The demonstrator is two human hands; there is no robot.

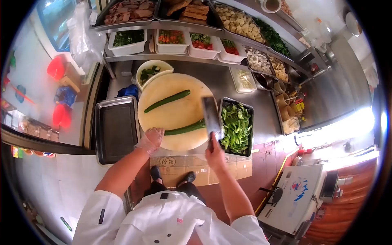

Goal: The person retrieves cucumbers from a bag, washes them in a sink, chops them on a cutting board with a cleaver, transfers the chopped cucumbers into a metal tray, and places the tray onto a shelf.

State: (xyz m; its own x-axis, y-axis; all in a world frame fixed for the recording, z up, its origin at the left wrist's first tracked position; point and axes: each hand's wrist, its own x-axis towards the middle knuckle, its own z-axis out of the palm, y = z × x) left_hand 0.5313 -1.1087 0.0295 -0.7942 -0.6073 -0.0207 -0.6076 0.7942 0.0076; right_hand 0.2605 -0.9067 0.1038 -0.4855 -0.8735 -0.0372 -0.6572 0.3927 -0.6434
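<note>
A thick round cutting board (175, 118) carries two long green cucumbers. My left hand (151, 139), in a clear plastic glove, grips the left end of the nearer cucumber (184, 129) at the board's front edge. My right hand (214, 153) is closed round the handle of a cleaver (211, 116). The broad blade stands by the right end of that cucumber, at the board's right edge; whether it touches is hard to tell. The farther cucumber (167, 101) lies untouched and slanted. Right of the cleaver, a metal tray (252, 136) is full of cut green pieces (236, 127).
A dark metal tray (117, 130) sits left of the board. Behind the board is a white bowl (165, 72) with green pieces. White tubs (128, 50) of chopped vegetables line the shelf, under several trays of food. A white container (243, 80) stands back right.
</note>
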